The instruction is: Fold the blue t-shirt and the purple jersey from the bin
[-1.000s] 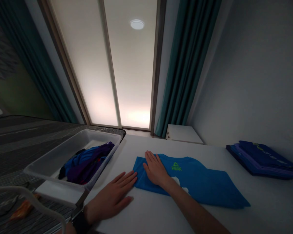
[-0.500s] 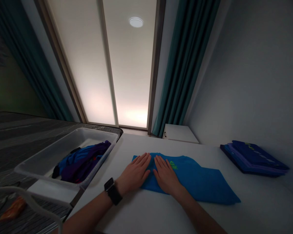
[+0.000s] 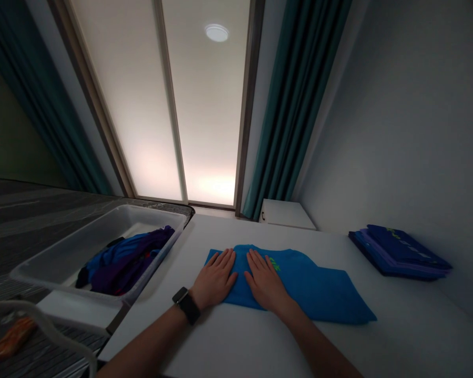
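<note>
Folded bright blue fabric shirt (image 3: pixel 319 291) lay on the smooth white desk (image 3: pixel 228 341), its left part under the left grip (image 3: pixel 214 281) and right grip (image 3: pixel 266 283), both released, palms down and flat. Left of the grips stood a translucent rectangular plastic bin (image 3: pixel 69 249) of crumpled blue and purple clothes (image 3: pixel 136 260); well to their right lay stacked, folded blue and purple garments (image 3: pixel 402 254) near a pale wall (image 3: pixel 398 131). Beyond them rose frosted panels (image 3: pixel 208 115) and teal curtains (image 3: pixel 299 115).
</note>
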`<move>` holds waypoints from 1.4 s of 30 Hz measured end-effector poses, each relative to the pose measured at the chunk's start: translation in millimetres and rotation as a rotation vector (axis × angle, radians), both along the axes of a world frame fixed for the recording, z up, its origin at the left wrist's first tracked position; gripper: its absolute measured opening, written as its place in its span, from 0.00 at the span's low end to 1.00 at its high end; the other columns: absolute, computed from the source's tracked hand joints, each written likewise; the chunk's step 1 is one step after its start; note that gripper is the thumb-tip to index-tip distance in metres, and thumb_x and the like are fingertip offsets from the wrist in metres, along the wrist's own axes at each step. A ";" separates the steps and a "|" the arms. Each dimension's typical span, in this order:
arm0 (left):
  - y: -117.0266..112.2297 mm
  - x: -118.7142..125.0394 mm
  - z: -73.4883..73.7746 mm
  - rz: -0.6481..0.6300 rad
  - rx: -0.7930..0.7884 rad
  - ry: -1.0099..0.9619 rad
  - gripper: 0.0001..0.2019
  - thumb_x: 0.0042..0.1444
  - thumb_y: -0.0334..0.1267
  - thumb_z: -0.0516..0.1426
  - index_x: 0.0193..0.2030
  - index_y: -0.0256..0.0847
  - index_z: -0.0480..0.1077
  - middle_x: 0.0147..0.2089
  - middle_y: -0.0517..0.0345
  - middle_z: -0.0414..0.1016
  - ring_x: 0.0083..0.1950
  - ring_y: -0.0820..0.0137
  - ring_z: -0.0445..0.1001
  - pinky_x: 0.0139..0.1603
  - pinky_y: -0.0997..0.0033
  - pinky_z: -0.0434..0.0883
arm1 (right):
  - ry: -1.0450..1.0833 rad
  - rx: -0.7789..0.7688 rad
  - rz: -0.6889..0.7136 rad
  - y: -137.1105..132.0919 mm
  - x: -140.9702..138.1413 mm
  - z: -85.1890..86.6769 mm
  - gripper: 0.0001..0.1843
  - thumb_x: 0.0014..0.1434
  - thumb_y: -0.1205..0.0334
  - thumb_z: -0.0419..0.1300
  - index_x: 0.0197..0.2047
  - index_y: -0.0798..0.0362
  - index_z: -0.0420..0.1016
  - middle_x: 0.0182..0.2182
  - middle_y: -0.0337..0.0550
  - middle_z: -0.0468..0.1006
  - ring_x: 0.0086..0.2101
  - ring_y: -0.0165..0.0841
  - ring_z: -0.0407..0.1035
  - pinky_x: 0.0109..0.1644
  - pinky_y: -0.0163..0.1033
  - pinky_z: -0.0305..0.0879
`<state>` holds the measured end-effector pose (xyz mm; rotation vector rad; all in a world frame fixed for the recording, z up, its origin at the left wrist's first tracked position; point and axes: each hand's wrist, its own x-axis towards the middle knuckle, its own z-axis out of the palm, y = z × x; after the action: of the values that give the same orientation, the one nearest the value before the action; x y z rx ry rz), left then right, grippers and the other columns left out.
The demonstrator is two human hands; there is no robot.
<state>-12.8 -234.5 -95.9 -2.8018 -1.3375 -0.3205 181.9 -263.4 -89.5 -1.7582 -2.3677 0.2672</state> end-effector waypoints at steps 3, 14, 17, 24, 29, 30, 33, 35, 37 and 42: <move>4.0 -11.1 -1.3 0.008 0.026 0.015 0.28 0.69 0.47 0.42 0.70 0.34 0.51 0.71 0.46 0.52 0.71 0.59 0.52 0.69 0.52 0.55 | -0.011 -0.013 -0.010 -2.3 5.9 3.0 0.34 0.69 0.49 0.33 0.72 0.60 0.44 0.70 0.46 0.42 0.69 0.37 0.36 0.71 0.48 0.30; 22.3 -60.5 -7.3 0.142 -0.027 0.033 0.26 0.70 0.45 0.38 0.71 0.41 0.52 0.72 0.52 0.52 0.72 0.63 0.51 0.70 0.54 0.52 | -0.019 -0.119 -0.017 -2.8 6.4 -0.6 0.38 0.68 0.43 0.29 0.72 0.59 0.40 0.71 0.44 0.39 0.69 0.38 0.33 0.71 0.50 0.28; 28.9 -72.3 -9.8 0.201 -0.062 0.014 0.25 0.69 0.41 0.39 0.71 0.40 0.51 0.72 0.51 0.51 0.72 0.65 0.50 0.70 0.53 0.51 | -0.009 -0.130 -0.010 -2.6 6.9 -0.4 0.38 0.68 0.43 0.28 0.72 0.59 0.39 0.71 0.44 0.38 0.69 0.38 0.33 0.71 0.50 0.27; 37.1 -81.9 -3.2 0.292 -0.142 -0.045 0.26 0.69 0.41 0.40 0.70 0.35 0.52 0.71 0.45 0.53 0.72 0.63 0.51 0.70 0.52 0.52 | -0.019 -0.137 -0.010 -2.6 7.9 -0.2 0.38 0.68 0.43 0.28 0.72 0.58 0.39 0.71 0.43 0.38 0.69 0.36 0.33 0.71 0.49 0.28; 23.0 -63.2 15.2 0.129 0.041 -0.163 0.25 0.70 0.43 0.39 0.71 0.39 0.51 0.71 0.50 0.54 0.72 0.65 0.50 0.71 0.52 0.49 | -0.024 -0.111 -0.014 -1.2 7.4 -3.5 0.37 0.68 0.44 0.30 0.72 0.58 0.41 0.71 0.43 0.39 0.69 0.37 0.34 0.71 0.50 0.29; 17.6 -56.4 18.3 0.088 0.078 -0.159 0.25 0.70 0.43 0.40 0.71 0.41 0.51 0.71 0.51 0.54 0.72 0.65 0.49 0.72 0.52 0.46 | -0.028 -0.103 -0.017 -1.0 7.1 -4.3 0.37 0.68 0.44 0.30 0.72 0.58 0.41 0.71 0.44 0.40 0.69 0.37 0.34 0.71 0.50 0.29; 2.1 -36.5 20.0 -0.003 0.112 -0.124 0.25 0.70 0.43 0.40 0.72 0.42 0.47 0.73 0.54 0.50 0.73 0.67 0.48 0.73 0.55 0.46 | -0.038 -0.077 -0.018 -1.0 6.2 -5.0 0.36 0.69 0.46 0.31 0.72 0.59 0.43 0.70 0.45 0.41 0.69 0.37 0.35 0.71 0.50 0.29; -4.3 -28.1 14.1 -0.041 0.092 -0.091 0.26 0.70 0.45 0.41 0.73 0.43 0.44 0.73 0.55 0.48 0.73 0.66 0.47 0.72 0.56 0.49 | -0.037 -0.072 -0.020 -1.4 5.6 -4.1 0.36 0.69 0.46 0.31 0.72 0.59 0.43 0.70 0.45 0.41 0.69 0.37 0.35 0.71 0.50 0.29; -6.3 -25.1 5.2 -0.041 0.060 -0.056 0.28 0.70 0.48 0.42 0.73 0.43 0.44 0.73 0.54 0.49 0.73 0.63 0.49 0.71 0.55 0.52 | -0.030 -0.085 -0.028 -1.8 5.1 -2.5 0.36 0.69 0.45 0.31 0.72 0.58 0.42 0.71 0.45 0.41 0.69 0.37 0.35 0.71 0.50 0.29; -2.5 -29.2 -9.2 0.011 0.029 -0.028 0.30 0.68 0.52 0.42 0.73 0.44 0.45 0.73 0.53 0.50 0.71 0.60 0.53 0.70 0.53 0.53 | -0.017 -0.129 -0.040 -2.4 3.5 0.9 0.37 0.68 0.44 0.30 0.72 0.57 0.39 0.71 0.43 0.39 0.69 0.37 0.33 0.71 0.50 0.28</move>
<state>-42.0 -237.0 -105.1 -2.7755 -1.3425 -0.3774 185.4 -265.8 -88.5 -1.8686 -2.3731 0.4099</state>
